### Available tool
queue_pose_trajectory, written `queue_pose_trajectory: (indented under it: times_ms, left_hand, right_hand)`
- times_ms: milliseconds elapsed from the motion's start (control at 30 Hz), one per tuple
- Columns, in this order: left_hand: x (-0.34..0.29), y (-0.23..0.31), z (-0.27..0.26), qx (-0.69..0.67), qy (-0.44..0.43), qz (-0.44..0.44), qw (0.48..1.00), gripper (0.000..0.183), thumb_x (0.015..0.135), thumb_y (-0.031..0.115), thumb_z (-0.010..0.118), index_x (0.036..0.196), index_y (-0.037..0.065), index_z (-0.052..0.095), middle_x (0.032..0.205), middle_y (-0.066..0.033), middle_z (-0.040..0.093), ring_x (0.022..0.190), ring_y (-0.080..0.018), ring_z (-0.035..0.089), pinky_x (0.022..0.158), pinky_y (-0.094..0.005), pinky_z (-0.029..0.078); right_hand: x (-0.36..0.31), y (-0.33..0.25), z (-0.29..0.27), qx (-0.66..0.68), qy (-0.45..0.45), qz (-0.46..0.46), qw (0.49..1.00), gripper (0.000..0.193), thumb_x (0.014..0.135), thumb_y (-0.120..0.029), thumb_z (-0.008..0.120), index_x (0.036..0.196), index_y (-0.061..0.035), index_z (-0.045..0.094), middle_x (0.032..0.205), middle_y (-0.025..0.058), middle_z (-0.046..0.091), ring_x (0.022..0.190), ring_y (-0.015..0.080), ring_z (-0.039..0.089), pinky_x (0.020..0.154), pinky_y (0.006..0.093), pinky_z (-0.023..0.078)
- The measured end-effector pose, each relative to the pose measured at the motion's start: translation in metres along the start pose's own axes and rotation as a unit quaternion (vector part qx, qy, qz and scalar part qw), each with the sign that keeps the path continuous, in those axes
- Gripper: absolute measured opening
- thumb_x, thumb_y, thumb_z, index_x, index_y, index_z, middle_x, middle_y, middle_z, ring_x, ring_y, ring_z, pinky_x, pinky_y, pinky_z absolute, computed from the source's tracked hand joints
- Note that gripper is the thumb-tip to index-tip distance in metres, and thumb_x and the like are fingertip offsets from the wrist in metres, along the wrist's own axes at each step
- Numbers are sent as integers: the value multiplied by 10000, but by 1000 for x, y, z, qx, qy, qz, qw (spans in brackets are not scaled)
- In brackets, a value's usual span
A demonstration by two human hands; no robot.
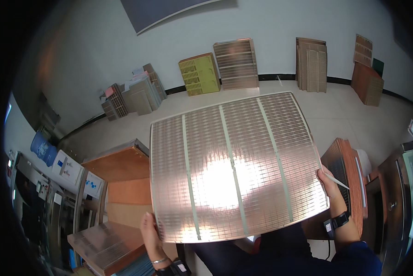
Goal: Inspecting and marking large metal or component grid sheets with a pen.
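Observation:
A large copper-coloured circuit board panel is tilted up in front of me, crossed by pale green strips and a fine repeating grid. Bright glare covers its lower middle. My left hand is closed on its lower left edge. On the right edge, my right hand grips the panel too. A thin white pen-like stick juts out from between the fingers of that hand; its exact kind is unclear. Some fingers of both hands are hidden behind the panel.
Beside my left arm lies a stack of copper panels, next to an open wooden box. A stack of reddish-brown boards stands on the right. More panels lean along the wall. A water dispenser is at far left.

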State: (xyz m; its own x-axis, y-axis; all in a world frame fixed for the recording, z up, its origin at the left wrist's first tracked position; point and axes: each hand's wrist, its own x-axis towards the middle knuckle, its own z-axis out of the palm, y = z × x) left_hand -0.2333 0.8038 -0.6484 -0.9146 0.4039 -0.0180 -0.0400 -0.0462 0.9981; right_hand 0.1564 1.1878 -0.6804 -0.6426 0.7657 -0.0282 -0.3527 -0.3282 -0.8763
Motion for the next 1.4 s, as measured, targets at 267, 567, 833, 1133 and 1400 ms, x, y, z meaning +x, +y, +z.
queue_pose_trajectory:
  times_ms: [267,567,833,1133,1400]
  left_hand:
    - [-16,-1,64,-513,-82,86,850,392,941,382,482,1110,32,530,937,-50,625,917,-161,615,850,-327,513]
    - [-97,-22,169,-358,-55,-32,932,549,915,22,494,1403,70,249,1328,-98,426,1189,-214,454,1019,-383,385]
    - [-92,-33,116,-351,-35,-25,936,580,880,21,540,1390,22,263,1304,-129,462,1169,-227,488,1012,-382,395]
    - [-94,-32,34,-339,9,-20,941,576,883,110,586,1359,-46,302,1303,-168,465,1167,-238,501,971,-357,428]
    - [-85,-37,11,-294,139,-40,945,334,977,232,454,1191,-15,518,1136,-99,605,980,-166,601,843,-286,484]
  right_hand:
    - [16,54,114,175,-20,24,984,358,947,-252,508,1239,-55,445,1147,106,553,1046,202,561,904,347,489]
    - [12,97,219,229,-104,69,965,476,961,-194,462,1378,-78,265,1316,128,433,1213,241,449,1020,403,397]
    - [-1,118,218,170,-165,146,961,385,945,-141,489,1297,-23,388,1256,118,496,1162,185,494,990,345,422]
    - [63,105,171,256,-15,74,964,272,970,-164,426,1186,-9,481,1185,119,565,1096,216,563,932,354,488]
    - [74,90,130,180,62,57,980,377,965,-94,385,1311,54,368,1210,214,528,1082,249,573,931,343,499]
